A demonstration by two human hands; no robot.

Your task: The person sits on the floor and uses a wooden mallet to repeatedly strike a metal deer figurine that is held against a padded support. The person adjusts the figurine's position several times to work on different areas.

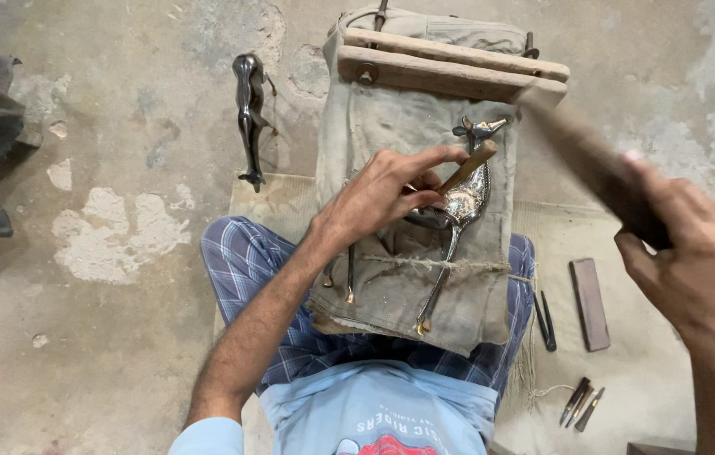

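A shiny metal deer figure is seen lying on a cloth-covered work block that rests over the lap of a seated person, its head pointed away from the body and its thin legs stretched towards it; the legs are tied down by a cord drawn across the cloth; the left hand is laid over the figure's body, and its grip is closed around a wooden-handled chisel, held slantwise between fingers and thumb with its lower end against the metal; the right hand is raised to the right of the block, its grip wrapped shut on the handle of a mallet, which is blurred, so that its head cannot be made out clearly; two wooden bars are seen across the far end of the block; a second, darker deer figure is laid on the concrete floor well to the left, apart from the block; on a mat to the right, a dark rectangular stone, a black pair of tweezers and a few small punches are set out near one another.
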